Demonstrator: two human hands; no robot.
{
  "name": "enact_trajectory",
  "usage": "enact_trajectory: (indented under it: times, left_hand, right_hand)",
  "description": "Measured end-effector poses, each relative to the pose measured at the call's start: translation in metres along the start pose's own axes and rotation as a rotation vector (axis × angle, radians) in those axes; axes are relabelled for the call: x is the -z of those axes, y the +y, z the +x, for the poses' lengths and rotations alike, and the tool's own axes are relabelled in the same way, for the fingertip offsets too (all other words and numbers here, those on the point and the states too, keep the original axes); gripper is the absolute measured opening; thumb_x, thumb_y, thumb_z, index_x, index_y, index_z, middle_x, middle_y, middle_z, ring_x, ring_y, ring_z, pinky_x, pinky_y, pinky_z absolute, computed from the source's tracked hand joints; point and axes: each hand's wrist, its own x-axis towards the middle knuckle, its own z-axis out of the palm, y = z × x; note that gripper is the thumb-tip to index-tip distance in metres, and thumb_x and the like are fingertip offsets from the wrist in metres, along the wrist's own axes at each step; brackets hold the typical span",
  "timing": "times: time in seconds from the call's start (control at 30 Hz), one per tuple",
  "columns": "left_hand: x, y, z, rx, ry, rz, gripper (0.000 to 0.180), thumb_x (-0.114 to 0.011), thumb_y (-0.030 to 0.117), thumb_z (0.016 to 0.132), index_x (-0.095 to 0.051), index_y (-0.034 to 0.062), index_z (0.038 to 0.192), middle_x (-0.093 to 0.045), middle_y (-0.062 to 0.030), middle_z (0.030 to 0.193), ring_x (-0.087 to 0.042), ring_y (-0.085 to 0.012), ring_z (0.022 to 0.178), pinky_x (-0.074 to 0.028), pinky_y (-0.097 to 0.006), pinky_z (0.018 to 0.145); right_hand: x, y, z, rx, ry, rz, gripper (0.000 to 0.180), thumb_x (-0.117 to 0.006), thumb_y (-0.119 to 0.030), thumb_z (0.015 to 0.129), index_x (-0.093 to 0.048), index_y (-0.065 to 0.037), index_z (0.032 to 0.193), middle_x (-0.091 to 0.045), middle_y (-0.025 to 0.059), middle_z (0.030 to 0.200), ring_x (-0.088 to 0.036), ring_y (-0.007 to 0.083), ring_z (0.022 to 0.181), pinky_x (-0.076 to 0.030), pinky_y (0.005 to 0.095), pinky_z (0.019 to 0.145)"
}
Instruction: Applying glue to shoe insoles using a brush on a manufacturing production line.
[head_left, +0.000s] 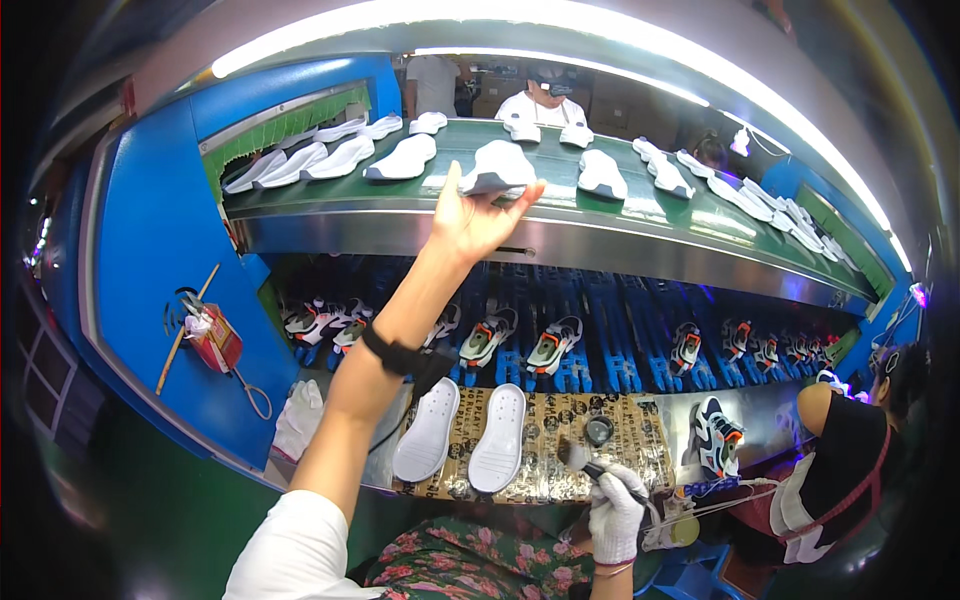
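My bare left hand reaches up to the upper belt, thumb on one side and fingers on the other of a white shoe sole with a dark grey end. Its grip looks closed round the near end, though the palm hides part of the contact. My right hand, in a white knitted glove, is closed round the dark handle of a brush. The bristles point left, near a small round dark pot. Two white soles lie side by side on the printed brown work surface.
Several soles sit along the green conveyor belt. Below it, shoes rest on blue racks. One shoe stands at the right, beside a seated co-worker. White gloves lie left; another person is across the belt.
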Motion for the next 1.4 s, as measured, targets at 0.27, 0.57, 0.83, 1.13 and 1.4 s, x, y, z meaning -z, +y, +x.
enact_trajectory:
  times: [0.27, 0.57, 0.83, 1.13, 1.4]
  left_hand:
    - [0.009, -0.043, 0.040, -0.143, 0.204, 0.035, 0.083, -0.043, 0.049, 0.101, -0.014, -0.0101, 0.152, -0.030, -0.0280, 0.155, -0.043, -0.0385, 0.137, -0.038, -0.049, 0.112]
    - [0.018, -0.080, 0.138, -0.400, 0.073, 2.435, 0.023, -0.074, 0.022, 0.079, -0.073, 0.0099, 0.099, -0.072, -0.0153, 0.104, -0.067, -0.0347, 0.103, -0.052, -0.045, 0.089]
    - [0.018, -0.068, 0.108, -0.677, 0.053, 1.619, 0.017, -0.071, 0.010, 0.081, -0.061, 0.0036, 0.093, -0.065, -0.0102, 0.085, -0.066, -0.0258, 0.080, -0.053, -0.040, 0.074]
    - [0.029, -0.025, -0.078, -0.625, 0.277, 1.156, 0.027, -0.053, 0.004, 0.093, -0.057, -0.0019, 0.119, -0.063, -0.0090, 0.108, -0.064, -0.0160, 0.088, -0.054, -0.028, 0.082]
    - [0.149, -0.145, -0.236, 0.575, 0.416, 0.915, 0.020, -0.068, 0.023, 0.095, -0.071, 0.0035, 0.092, -0.072, -0.0050, 0.083, -0.068, -0.0099, 0.065, -0.055, -0.025, 0.059]
  right_hand:
    - [0.006, 0.007, -0.003, -0.080, 0.047, -0.042, 0.017, -0.064, 0.010, 0.082, -0.069, 0.004, 0.097, -0.071, 0.0168, 0.100, -0.066, 0.0162, 0.075, -0.055, 0.0227, 0.062]
    - [0.014, 0.008, 0.001, -0.081, 0.092, 0.036, 0.019, -0.064, 0.010, 0.083, -0.067, 0.003, 0.101, -0.069, 0.0169, 0.102, -0.066, 0.0191, 0.081, -0.053, 0.0238, 0.061]
    - [0.040, 0.005, 0.006, -0.030, 0.117, 0.113, 0.018, -0.062, 0.009, 0.085, -0.067, 0.003, 0.101, -0.068, 0.0178, 0.104, -0.066, 0.0221, 0.084, -0.053, 0.0256, 0.062]
    - [0.041, -0.019, 0.009, 0.035, 0.128, 0.201, 0.017, -0.063, 0.006, 0.088, -0.066, -0.005, 0.100, -0.068, 0.0124, 0.105, -0.061, 0.0144, 0.082, -0.051, 0.0199, 0.062]
    - [-0.007, -0.032, -0.018, -0.001, 0.002, 0.129, 0.020, -0.066, 0.010, 0.081, -0.069, 0.006, 0.101, -0.070, 0.0196, 0.104, -0.063, 0.0167, 0.074, -0.052, 0.0257, 0.067]
